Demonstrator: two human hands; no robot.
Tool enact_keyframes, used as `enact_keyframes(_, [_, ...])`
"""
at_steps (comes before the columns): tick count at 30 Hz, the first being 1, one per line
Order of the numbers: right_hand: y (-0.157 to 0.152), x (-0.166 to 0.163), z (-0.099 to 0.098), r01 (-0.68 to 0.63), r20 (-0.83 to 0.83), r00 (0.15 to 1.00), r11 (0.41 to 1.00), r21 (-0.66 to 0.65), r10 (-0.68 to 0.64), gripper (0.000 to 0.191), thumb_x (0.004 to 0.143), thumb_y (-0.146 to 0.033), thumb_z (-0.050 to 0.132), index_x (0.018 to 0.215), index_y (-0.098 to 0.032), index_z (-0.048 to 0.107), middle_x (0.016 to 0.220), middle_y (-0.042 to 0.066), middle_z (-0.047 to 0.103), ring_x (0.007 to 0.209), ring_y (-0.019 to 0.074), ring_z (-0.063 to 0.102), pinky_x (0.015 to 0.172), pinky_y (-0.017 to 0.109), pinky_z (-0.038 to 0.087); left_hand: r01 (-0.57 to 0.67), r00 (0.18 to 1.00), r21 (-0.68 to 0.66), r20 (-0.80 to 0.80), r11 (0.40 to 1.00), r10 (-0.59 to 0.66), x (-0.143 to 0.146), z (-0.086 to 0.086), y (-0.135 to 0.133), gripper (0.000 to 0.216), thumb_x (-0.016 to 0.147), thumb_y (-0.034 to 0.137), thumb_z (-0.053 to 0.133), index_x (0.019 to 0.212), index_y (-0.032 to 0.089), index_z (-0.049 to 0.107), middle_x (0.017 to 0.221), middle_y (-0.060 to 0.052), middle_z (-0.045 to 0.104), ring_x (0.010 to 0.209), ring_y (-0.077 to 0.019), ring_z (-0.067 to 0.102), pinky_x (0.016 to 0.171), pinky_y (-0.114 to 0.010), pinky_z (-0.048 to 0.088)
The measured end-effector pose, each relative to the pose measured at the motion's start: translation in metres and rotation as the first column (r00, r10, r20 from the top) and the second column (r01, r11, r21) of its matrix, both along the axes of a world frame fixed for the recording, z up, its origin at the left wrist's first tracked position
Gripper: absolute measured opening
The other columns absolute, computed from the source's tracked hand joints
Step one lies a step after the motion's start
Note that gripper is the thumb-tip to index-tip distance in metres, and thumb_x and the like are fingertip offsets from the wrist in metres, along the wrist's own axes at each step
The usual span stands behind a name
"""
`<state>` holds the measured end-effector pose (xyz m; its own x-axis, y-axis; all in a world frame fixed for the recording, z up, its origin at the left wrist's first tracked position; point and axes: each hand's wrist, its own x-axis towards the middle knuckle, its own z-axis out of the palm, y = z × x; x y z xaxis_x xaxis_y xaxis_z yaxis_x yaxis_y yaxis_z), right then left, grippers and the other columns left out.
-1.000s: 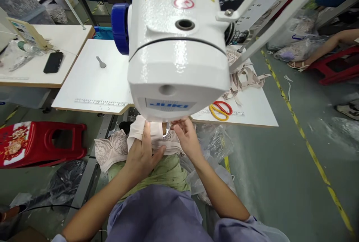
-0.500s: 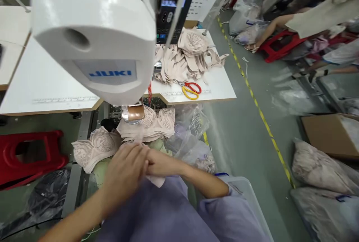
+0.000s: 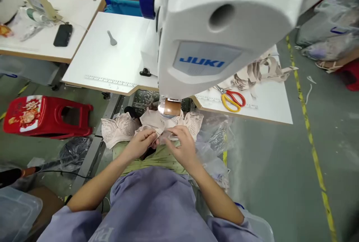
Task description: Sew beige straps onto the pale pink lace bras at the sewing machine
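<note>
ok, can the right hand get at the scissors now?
Probably yes. The scissors lie by the front of the table, right of the machine head, nothing between. But the right hand is pinching the fabric piece with the left hand.

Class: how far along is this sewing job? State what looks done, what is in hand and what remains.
Probably done: lace cups piled below the table. In hand: left hand and right hand pinch a beige piece under the JUKI sewing machine. Left: a heap of cut pieces by the scissors.
</note>
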<state>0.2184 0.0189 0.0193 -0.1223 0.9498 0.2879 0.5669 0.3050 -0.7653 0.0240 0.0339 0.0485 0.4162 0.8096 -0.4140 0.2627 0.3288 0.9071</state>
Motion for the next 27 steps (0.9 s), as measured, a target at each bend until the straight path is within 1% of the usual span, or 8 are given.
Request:
enact_keyframes(6, [-0.003, -0.016, -0.002, -0.027, -0.026, 0.999, 0.996, -0.089, 0.025, 0.022, 0.097, -0.037, 0.059, 0.111, -0.024, 0.07, 0.097, 0.007, 0.07, 0.079, 0.0178, 0.067, 0.073, 0.033, 0.056, 0.025, 0.98, 0.228, -0.199, 0.973, 0.021, 0.001, 0.012, -0.004, 0.037, 0.1, 0.036, 0.04, 0.077, 0.017, 0.061, 0.072, 0.0, 0.061, 0.064, -0.0125, 0.052, 0.063, -0.024, 0.042])
enact_keyframes(14, [-0.008, -0.027, -0.019, 0.018, 0.03, 0.999, 0.997, 0.072, -0.021, 0.018, 0.097, -0.026, 0.056, 0.097, -0.025, 0.074, 0.092, 0.006, 0.074, 0.086, 0.0197, 0.069, 0.077, 0.034, 0.054, -0.003, 0.962, 0.277, -0.261, 0.961, 0.078, 0.008, 0.0, -0.004, 0.04, 0.1, 0.04, 0.039, 0.074, 0.018, 0.059, 0.069, 0.0, 0.061, 0.065, -0.013, 0.053, 0.064, -0.025, 0.04])
enact_keyframes(17, [-0.004, -0.015, -0.027, -0.142, 0.044, 0.989, 0.987, 0.077, 0.139, 0.02, 0.097, -0.026, 0.055, 0.095, -0.024, 0.075, 0.092, 0.005, 0.075, 0.086, 0.0179, 0.069, 0.077, 0.031, 0.055, -0.046, 0.96, 0.215, -0.262, 0.975, 0.103, 0.006, -0.008, 0.003, 0.042, 0.095, 0.049, 0.048, 0.067, 0.018, 0.054, 0.06, 0.002, 0.054, 0.059, -0.0127, 0.048, 0.058, -0.024, 0.036])
enact_keyframes(20, [0.023, 0.038, -0.029, -0.116, 0.047, 0.992, 0.992, 0.048, 0.113, 0.022, 0.098, -0.027, 0.053, 0.099, -0.024, 0.074, 0.095, 0.005, 0.076, 0.089, 0.0162, 0.069, 0.081, 0.029, 0.055, -0.01, 0.972, 0.115, -0.232, 0.993, 0.036, -0.003, -0.015, 0.012, 0.043, 0.094, 0.051, 0.048, 0.066, 0.019, 0.051, 0.058, 0.003, 0.052, 0.055, -0.0121, 0.046, 0.055, -0.023, 0.035])
enact_keyframes(22, [0.055, 0.094, -0.025, 0.21, 0.16, 0.961, 0.973, 0.099, -0.223, 0.027, 0.099, -0.024, 0.046, 0.107, -0.02, 0.072, 0.106, 0.01, 0.074, 0.101, 0.0204, 0.067, 0.092, 0.036, 0.052, 0.001, 0.977, 0.092, -0.211, 0.996, 0.019, -0.01, -0.016, 0.016, 0.043, 0.094, 0.053, 0.047, 0.068, 0.019, 0.053, 0.06, 0.003, 0.053, 0.057, -0.0123, 0.047, 0.056, -0.023, 0.036])
enact_keyframes(24, [0.091, 0.15, -0.018, 0.428, 0.429, 0.796, 0.898, 0.098, -0.427, 0.039, 0.097, -0.02, 0.041, 0.129, -0.012, 0.062, 0.126, 0.019, 0.066, 0.116, 0.0264, 0.059, 0.1, 0.044, 0.046, -0.014, 0.984, 0.075, -0.174, 0.997, 0.026, -0.014, -0.014, 0.019, 0.043, 0.094, 0.054, 0.047, 0.071, 0.018, 0.054, 0.064, 0.002, 0.054, 0.06, -0.013, 0.049, 0.058, -0.023, 0.038])
enact_keyframes(25, [0.109, 0.173, -0.013, 0.467, 0.582, 0.712, 0.884, 0.027, -0.394, 0.044, 0.095, -0.019, 0.043, 0.135, -0.011, 0.057, 0.129, 0.021, 0.063, 0.118, 0.0287, 0.058, 0.1, 0.045, 0.045, -0.02, 0.989, 0.061, -0.147, 0.998, 0.029, -0.014, -0.012, 0.019, 0.044, 0.094, 0.055, 0.047, 0.072, 0.018, 0.055, 0.066, 0.001, 0.055, 0.062, -0.0134, 0.05, 0.06, -0.023, 0.039])
enact_keyframes(27, [0.135, 0.204, -0.006, 0.455, 0.678, 0.671, 0.889, -0.056, -0.301, 0.047, 0.09, -0.021, 0.052, 0.136, -0.011, 0.057, 0.123, 0.022, 0.065, 0.111, 0.0314, 0.06, 0.094, 0.043, 0.047, -0.026, 0.996, 0.016, -0.088, 1.0, 0.027, -0.013, -0.008, 0.018, 0.044, 0.094, 0.056, 0.048, 0.074, 0.018, 0.058, 0.071, 0.0, 0.056, 0.067, -0.0142, 0.052, 0.064, -0.024, 0.042])
